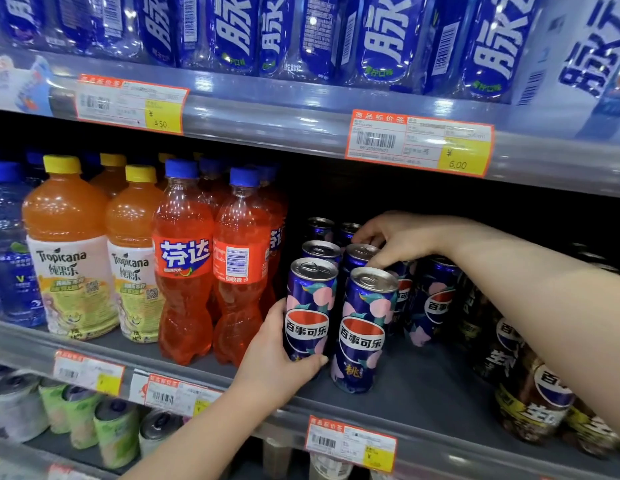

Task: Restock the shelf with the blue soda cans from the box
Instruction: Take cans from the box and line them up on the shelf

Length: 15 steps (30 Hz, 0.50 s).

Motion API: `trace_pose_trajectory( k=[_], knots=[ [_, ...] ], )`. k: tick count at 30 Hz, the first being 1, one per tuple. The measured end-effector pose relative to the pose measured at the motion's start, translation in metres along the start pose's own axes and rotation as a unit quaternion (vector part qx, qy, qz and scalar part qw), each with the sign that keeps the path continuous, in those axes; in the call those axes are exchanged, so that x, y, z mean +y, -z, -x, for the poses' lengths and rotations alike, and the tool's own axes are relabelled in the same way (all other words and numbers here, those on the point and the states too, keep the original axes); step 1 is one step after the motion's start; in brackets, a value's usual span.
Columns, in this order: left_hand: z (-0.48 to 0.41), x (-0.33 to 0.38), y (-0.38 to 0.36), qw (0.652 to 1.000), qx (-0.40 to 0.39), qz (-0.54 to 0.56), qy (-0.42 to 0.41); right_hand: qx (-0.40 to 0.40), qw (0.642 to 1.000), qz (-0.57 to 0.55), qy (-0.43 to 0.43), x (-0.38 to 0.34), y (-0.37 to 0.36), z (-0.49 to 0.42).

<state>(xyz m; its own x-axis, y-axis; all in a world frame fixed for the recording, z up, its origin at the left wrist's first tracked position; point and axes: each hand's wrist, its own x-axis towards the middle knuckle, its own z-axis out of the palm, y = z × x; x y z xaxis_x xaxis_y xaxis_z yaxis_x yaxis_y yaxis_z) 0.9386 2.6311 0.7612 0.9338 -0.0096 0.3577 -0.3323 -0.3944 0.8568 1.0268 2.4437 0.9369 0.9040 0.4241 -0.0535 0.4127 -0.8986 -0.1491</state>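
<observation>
Several blue soda cans with a peach pattern stand in rows on the middle shelf [423,386]. My left hand [277,355] grips the front left can [310,306] from its left side, thumb across its front. Beside it stands the front right can [365,327], upright and free. My right hand [395,237] reaches in from the right, fingers curled down on the top of a can [359,254] in the second row. More blue cans [435,299] stand to the right, partly behind my forearm. The box is out of view.
Red soda bottles [184,265] and orange juice bottles [68,244] stand close on the left of the cans. Dark cans [530,393] fill the shelf's right end. Bare shelf lies in front of the blue cans. The upper shelf edge with price tags [419,143] hangs overhead.
</observation>
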Motion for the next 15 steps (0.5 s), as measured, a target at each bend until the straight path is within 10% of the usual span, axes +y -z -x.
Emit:
trace_pose_trajectory(
  k=[15],
  knots=[
    [-0.0008,0.0008,0.0001,1.0,-0.001,-0.004,0.008,-0.023,0.998,-0.056,0.011,0.0067,0.0054,0.0095]
  ],
)
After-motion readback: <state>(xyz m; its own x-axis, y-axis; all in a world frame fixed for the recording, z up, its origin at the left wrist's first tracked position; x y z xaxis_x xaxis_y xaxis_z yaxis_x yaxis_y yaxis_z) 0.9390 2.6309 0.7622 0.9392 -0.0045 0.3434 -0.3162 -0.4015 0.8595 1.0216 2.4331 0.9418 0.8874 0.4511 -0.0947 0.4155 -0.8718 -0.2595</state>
